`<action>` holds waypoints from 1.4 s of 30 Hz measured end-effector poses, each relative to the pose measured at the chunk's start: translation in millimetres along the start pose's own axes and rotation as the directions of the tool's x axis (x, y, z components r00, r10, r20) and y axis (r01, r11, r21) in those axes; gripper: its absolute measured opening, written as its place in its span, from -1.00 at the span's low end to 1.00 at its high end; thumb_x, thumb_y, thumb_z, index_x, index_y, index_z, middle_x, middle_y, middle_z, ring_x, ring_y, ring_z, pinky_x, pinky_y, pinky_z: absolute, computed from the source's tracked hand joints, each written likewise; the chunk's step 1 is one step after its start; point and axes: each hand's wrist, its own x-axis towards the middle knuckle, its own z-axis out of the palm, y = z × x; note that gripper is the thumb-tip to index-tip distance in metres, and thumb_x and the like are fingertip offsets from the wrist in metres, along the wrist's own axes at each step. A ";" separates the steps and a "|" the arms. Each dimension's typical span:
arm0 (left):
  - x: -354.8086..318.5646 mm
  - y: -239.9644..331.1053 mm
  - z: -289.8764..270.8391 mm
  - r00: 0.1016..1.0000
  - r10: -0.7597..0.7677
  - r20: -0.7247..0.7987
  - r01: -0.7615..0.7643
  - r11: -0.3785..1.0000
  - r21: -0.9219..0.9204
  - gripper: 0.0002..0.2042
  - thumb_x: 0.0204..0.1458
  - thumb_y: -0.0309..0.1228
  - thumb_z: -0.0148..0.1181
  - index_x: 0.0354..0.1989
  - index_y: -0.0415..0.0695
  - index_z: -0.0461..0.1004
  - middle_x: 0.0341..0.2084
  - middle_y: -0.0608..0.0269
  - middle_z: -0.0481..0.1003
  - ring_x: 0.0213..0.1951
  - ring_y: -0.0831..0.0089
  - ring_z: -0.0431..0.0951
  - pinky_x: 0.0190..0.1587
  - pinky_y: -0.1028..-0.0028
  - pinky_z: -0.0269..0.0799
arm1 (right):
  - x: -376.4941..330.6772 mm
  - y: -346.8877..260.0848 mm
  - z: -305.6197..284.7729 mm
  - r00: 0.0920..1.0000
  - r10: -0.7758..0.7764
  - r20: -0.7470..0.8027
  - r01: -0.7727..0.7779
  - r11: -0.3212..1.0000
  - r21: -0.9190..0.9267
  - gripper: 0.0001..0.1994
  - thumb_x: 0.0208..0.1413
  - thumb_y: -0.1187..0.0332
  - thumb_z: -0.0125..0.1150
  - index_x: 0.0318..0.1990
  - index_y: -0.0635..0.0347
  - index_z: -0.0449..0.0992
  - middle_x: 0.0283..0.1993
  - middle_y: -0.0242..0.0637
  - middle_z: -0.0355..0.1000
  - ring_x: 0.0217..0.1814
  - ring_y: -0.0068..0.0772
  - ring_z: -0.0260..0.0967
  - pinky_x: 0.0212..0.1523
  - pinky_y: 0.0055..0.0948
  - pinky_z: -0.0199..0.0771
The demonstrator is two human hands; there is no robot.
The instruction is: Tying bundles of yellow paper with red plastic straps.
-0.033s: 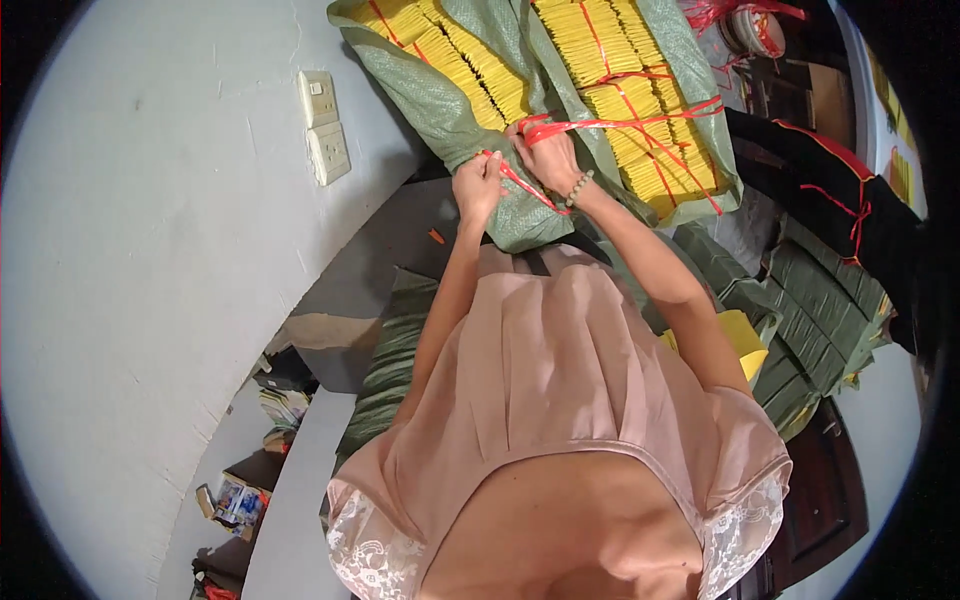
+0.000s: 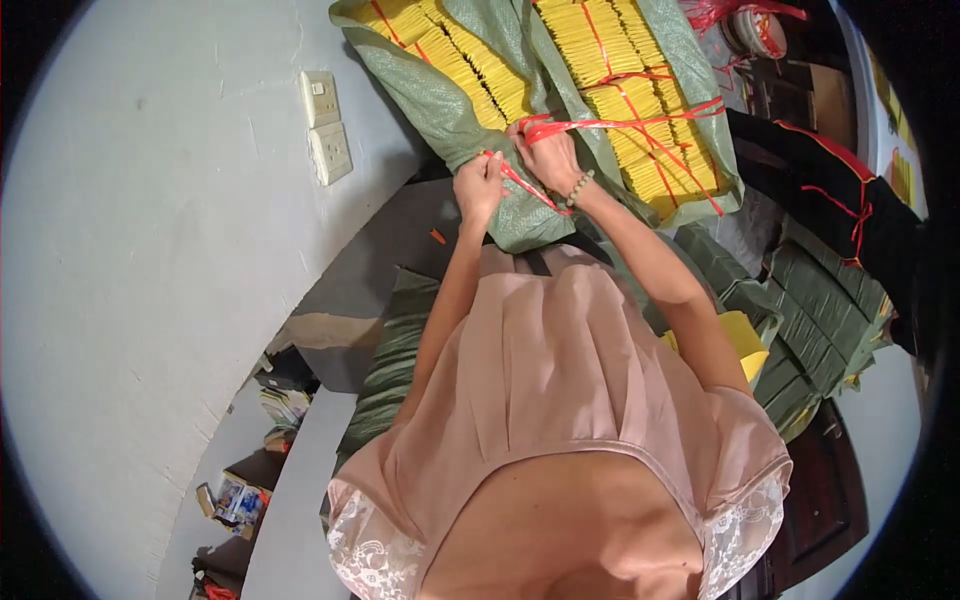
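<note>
My left hand (image 2: 480,188) is closed in a pinch on a red plastic ribbon (image 2: 518,181). It rests at the near end of a green woven sack (image 2: 420,100). My right hand (image 2: 549,160), with a beaded bracelet at the wrist, is closed on red ribbon too, just right of the left hand. From it a red strand stretches right across a second open green sack (image 2: 737,130). Yellow paper stacks (image 2: 470,70) lie in rows inside the left sack. More yellow stacks (image 2: 620,105), crossed by red ties, fill the right one.
A white wall (image 2: 140,260) with a switch and socket plate (image 2: 326,125) stands at left. Stacked green wrapped bundles (image 2: 815,315) are at right, near a dark door (image 2: 825,490). Black cloth with red trim (image 2: 830,180) hangs at far right. Another green bundle (image 2: 385,365) lies beside my left arm.
</note>
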 end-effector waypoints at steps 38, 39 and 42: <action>-4.2 11.8 25.5 0.980 -0.169 -0.110 0.111 0.907 -0.406 -0.79 0.00 -0.33 0.15 -0.43 -0.26 0.49 -0.58 0.31 0.50 -0.70 0.63 0.42 -0.70 0.65 0.21 | -19.6 13.1 -23.7 0.990 0.134 0.040 -0.134 0.991 0.002 -0.83 0.05 0.35 0.03 -0.39 0.28 0.28 -0.64 0.09 0.27 -0.56 0.16 0.28 -0.56 -0.07 0.27; -5.5 12.0 23.3 0.982 -0.173 -0.074 0.133 0.917 -0.376 -0.78 -0.02 -0.31 0.18 -0.43 -0.27 0.49 -0.59 0.31 0.49 -0.71 0.62 0.42 -0.71 0.65 0.21 | -18.0 16.0 -22.1 0.990 0.140 0.034 -0.140 0.990 -0.008 -0.83 0.05 0.35 0.03 -0.39 0.28 0.28 -0.64 0.09 0.27 -0.57 0.17 0.28 -0.56 -0.07 0.27; -13.8 15.0 19.2 0.983 -0.175 -0.052 0.147 0.927 -0.346 -0.75 -0.05 -0.28 0.22 -0.45 -0.27 0.49 -0.60 0.31 0.48 -0.72 0.61 0.43 -0.71 0.65 0.21 | -4.2 7.9 -22.8 0.989 0.148 0.010 -0.148 0.988 -0.053 -0.82 0.06 0.30 0.03 -0.39 0.24 0.28 -0.63 0.06 0.29 -0.57 0.15 0.30 -0.59 -0.06 0.28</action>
